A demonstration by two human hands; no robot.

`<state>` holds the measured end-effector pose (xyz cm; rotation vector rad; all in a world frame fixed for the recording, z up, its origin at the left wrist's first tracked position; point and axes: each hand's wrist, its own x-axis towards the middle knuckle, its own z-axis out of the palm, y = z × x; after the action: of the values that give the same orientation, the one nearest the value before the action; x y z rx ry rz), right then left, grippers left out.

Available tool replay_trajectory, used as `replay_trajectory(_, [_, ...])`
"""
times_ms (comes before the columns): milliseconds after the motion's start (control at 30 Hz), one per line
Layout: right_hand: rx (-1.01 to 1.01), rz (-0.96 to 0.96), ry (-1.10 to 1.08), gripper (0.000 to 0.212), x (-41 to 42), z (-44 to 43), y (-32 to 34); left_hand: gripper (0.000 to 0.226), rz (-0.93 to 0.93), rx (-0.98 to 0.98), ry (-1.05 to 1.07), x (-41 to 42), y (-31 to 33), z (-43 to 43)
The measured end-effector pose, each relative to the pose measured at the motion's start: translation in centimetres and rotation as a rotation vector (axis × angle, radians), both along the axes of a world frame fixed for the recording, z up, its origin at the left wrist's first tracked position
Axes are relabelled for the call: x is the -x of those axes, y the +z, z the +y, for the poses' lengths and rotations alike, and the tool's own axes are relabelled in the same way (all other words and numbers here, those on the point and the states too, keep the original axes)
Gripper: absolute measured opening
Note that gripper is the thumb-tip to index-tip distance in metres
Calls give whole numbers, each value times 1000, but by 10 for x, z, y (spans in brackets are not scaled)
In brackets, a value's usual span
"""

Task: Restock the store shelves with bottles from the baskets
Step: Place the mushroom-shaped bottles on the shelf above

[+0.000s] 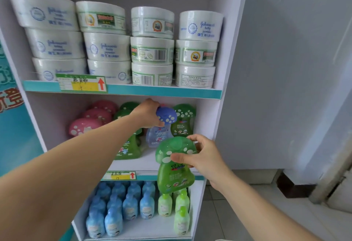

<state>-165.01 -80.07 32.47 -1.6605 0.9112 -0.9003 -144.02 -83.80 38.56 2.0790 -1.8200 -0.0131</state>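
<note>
Gripping a blue-capped bottle [160,126] by its mushroom-shaped cap, a person's left hand [147,112] reaches deep into the middle shelf [167,161] of a store display, the fingers closed over the cap's top and side while the clear body hangs below them, apparently to set it upright or shift it within the row. Just below and in front of those fingers, the right hand [202,155] pinches a green bottle [174,164] at the neck, thumb across the front of its spotted cap and the other fingers wrapped behind; the bottle hangs outside the shelf, over the shelf's front edge, likely waiting for a slot to open. Held by their caps, both bottles leave the bases free to land flat.

Beyond the left fingertips another green mushroom bottle [183,120] stands against the right wall; to the left of the wrist sit more green bottles [127,149] and a group of pink-capped bottles [85,125], sorted by colour. Above the fingers, stacked white powder tubs [152,50] fill the top shelf behind a price tag [82,82] with a red arrow. Beneath the right hand, small blue bottles [122,208] and pale green bottles [181,208] crowd the lower shelf in rows. No basket is in view. The restocking appears well under way.
</note>
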Motion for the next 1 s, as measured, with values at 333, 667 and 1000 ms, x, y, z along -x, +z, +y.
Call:
replay_trajectory(333, [-37,-16,22,79,1,-13,-13,53,-103,-72,-31,-5,-18,-29])
replay_trajectory(667, [-56,3,25,74,-2,-12,-18,45,-147,-88,3,-19,-23,-34])
replay_trajectory(1000, [-47,24,-3,75,-6,-7,-14,41,-220,-34,7,-21,-30,-30])
